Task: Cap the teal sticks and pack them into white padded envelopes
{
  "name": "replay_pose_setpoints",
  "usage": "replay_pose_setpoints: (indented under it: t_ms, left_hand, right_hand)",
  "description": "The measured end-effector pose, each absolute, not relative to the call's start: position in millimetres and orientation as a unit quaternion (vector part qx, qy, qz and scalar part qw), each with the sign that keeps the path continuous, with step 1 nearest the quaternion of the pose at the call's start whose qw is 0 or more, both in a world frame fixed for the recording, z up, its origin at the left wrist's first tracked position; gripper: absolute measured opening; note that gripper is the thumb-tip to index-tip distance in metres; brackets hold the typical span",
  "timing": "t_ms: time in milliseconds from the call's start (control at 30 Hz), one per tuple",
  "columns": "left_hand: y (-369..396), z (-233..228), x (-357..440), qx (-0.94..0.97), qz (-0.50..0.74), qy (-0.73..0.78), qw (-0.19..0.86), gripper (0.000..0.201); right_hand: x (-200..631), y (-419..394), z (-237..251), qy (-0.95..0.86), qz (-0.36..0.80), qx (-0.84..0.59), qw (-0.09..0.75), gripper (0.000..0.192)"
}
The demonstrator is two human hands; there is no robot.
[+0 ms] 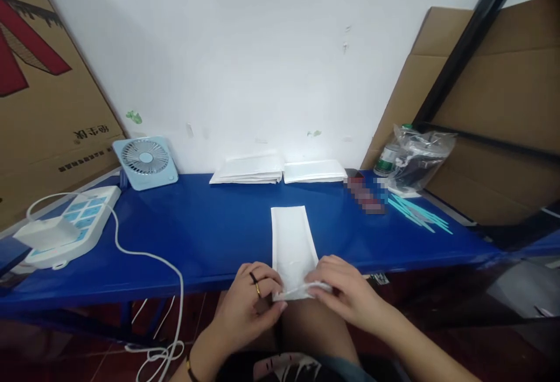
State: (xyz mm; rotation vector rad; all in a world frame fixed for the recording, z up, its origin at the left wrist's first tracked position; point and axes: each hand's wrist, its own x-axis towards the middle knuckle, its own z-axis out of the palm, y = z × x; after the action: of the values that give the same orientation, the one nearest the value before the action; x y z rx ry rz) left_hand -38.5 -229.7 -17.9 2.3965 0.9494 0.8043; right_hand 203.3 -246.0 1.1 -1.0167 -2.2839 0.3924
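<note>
A white padded envelope lies lengthwise on the blue table, its near end reaching past the front edge. My left hand pinches the near left corner between thumb and fingers. On the near right, my right hand grips a folded or lifted edge of the same envelope, with the thumb below and the fingers above. The near edge looks creased between my hands. Whether anything is inside the envelope cannot be seen.
Two stacks of white envelopes, one left and one right, lie against the wall. At left are a blue fan and a power strip with a trailing white cable. Turquoise strips and a plastic bag lie right.
</note>
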Motion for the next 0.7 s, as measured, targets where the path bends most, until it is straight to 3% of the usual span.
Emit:
replay_pose_setpoints:
  t_ms: [167, 233, 333, 467, 567, 700]
  left_hand:
    - [-241.0, -35.5, -27.2, 0.792, 0.327, 0.44, 0.268, 0.013]
    - [-241.8, -39.6, -25.8, 0.787, 0.328, 0.432, 0.293, 0.028]
    - [-239.7, -48.4, -26.8, 0.832, 0.327, 0.381, 0.238, 0.038]
    - [-233.5, -54.1, -26.2, 0.856, 0.323, 0.37, 0.163, 0.03]
    - [-227.8, -47.3, -20.5, 0.859, 0.322, 0.37, 0.147, 0.027]
    - [-216.7, -28.1, -12.3, 0.862, 0.364, 0.332, 0.122, 0.024]
  right_hand:
    - [198.8, -245.5, -20.7, -0.782, 0.214, -0.464, 0.356, 0.012]
    - [197.3, -246.8, -23.7, -0.777, 0.222, -0.466, 0.361, 0.011]
    - [196.6, -248.1, -24.9, -0.782, 0.217, -0.46, 0.36, 0.012]
    - [197.9, -250.6, -22.2, -0.829, 0.053, -0.428, 0.357, 0.014]
    - [197.7, -251.0, -18.0, -0.864, -0.116, -0.388, 0.3, 0.021]
    - [199.0, -241.7, 7.1, -0.898, -0.177, -0.326, 0.237, 0.02]
